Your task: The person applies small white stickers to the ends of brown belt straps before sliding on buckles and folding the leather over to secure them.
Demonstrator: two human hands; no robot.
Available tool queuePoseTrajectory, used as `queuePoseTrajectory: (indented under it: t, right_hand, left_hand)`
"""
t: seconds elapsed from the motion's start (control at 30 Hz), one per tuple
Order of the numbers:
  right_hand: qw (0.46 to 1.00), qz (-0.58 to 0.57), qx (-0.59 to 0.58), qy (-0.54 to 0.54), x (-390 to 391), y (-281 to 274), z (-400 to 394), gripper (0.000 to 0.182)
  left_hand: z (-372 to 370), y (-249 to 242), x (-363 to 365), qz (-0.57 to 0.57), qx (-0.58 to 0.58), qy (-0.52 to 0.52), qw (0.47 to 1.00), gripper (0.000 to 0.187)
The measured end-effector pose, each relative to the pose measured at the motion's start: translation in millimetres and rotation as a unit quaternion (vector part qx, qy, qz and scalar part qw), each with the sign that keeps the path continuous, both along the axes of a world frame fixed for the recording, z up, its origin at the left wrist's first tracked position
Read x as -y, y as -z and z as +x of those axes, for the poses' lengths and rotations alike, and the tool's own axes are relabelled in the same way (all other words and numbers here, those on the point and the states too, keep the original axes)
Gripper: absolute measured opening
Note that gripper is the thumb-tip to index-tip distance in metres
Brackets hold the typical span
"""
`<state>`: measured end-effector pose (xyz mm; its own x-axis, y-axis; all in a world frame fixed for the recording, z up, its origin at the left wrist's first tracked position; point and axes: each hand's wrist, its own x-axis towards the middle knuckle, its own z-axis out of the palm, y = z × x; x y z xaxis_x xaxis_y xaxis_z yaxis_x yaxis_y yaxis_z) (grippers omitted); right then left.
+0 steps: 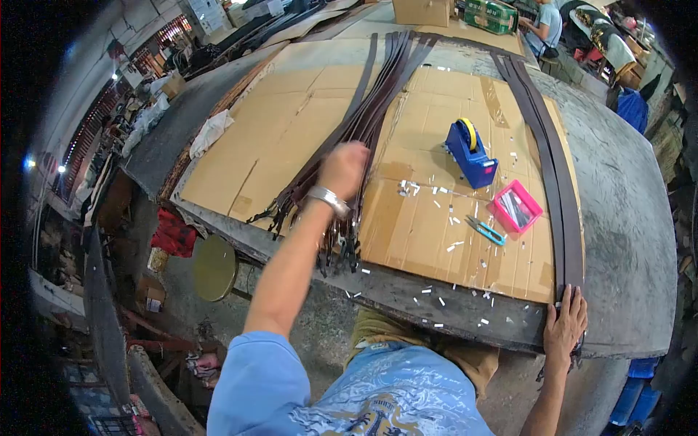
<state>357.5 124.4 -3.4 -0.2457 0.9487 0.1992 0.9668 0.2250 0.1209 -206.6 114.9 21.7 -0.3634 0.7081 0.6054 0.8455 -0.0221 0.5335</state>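
My left hand (344, 171), with a metal band on its wrist, is closed over a bundle of long dark strips (378, 94). What its fingers grip, if anything, is hidden. The strips look like leather or belting, and their near ends (338, 243) hang at the table's front edge. On the right, my right hand (567, 320) lies with fingers stretched over the near end of a second set of dark strips (556, 189). Between the two sets stand a blue tape dispenser (476, 161) with a yellow ring, a pink tray (534, 195) holding small pieces, and teal thread snips (487, 231).
Flattened cardboard (436, 247) covers much of the grey table (625, 240). Small white scraps (411, 189) lie scattered about. Boxes (422, 12) stand at the far end, near a seated person (544, 29). A round stool (215, 267) is below the left edge.
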Motion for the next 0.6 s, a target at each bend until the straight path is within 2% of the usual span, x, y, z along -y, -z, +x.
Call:
queuePoseTrajectory:
  t: [0.03,0.07,0.13,0.2,0.23,0.3,0.37,0.43,0.5,0.57,0.6]
  right_hand:
    - [1.0,0.006,-0.002,0.0,0.2,0.1,-0.7,0.057]
    - [1.0,0.006,-0.005,0.003,-0.2,0.1,-1.1,0.057]
    - [1.0,0.003,-0.007,0.004,0.3,-2.1,-3.2,0.056]
    - [1.0,0.011,-0.005,0.004,0.5,-0.3,-2.3,0.056]
    - [1.0,0.009,-0.005,0.005,0.5,0.2,-1.6,0.056]
    - [1.0,0.014,-0.005,0.001,0.4,-0.2,-2.1,0.057]
    - [1.0,0.017,-0.01,0.0,-0.2,0.4,-2.4,0.057]
    - [1.0,0.024,-0.013,0.008,-1.1,1.0,-1.1,0.058]
    - [0.999,0.027,-0.021,-0.007,-1.3,-1.5,-2.1,0.059]
    - [0.998,0.035,-0.044,-0.01,-0.3,-4.2,-3.1,0.06]
    - [0.998,0.039,-0.044,-0.01,-0.1,-5.5,-3.1,0.06]
  left_hand:
    - [-25.3,-10.3,13.7,-0.073,0.09,-0.092,0.989,0.026]
    - [-60.7,-9.5,29.6,-0.085,0.066,-0.152,0.982,0.03]
    - [-153.2,21.1,64.2,-0.223,-0.044,-0.226,0.947,0.037]
    - [-177.6,33.9,92.8,-0.454,-0.056,-0.237,0.857,0.044]
    - [-166.7,25.9,99.2,-0.456,-0.057,-0.235,0.857,0.044]
    - [-149.1,9.6,111.9,-0.519,0.209,-0.193,0.806,0.051]
    - [-182.5,44.0,124.4,-0.521,0.204,-0.171,0.811,0.045]
    - [-231.1,93.9,128.3,-0.398,0.081,-0.142,0.903,0.028]
    - [-185.1,27.1,117.4,-0.462,0.032,-0.161,0.871,0.022]
    - [-200.0,24.0,116.0,-0.385,-0.014,-0.247,0.889,0.021]
    - [-205.9,9.1,114.0,-0.39,0.059,-0.214,0.894,0.021]
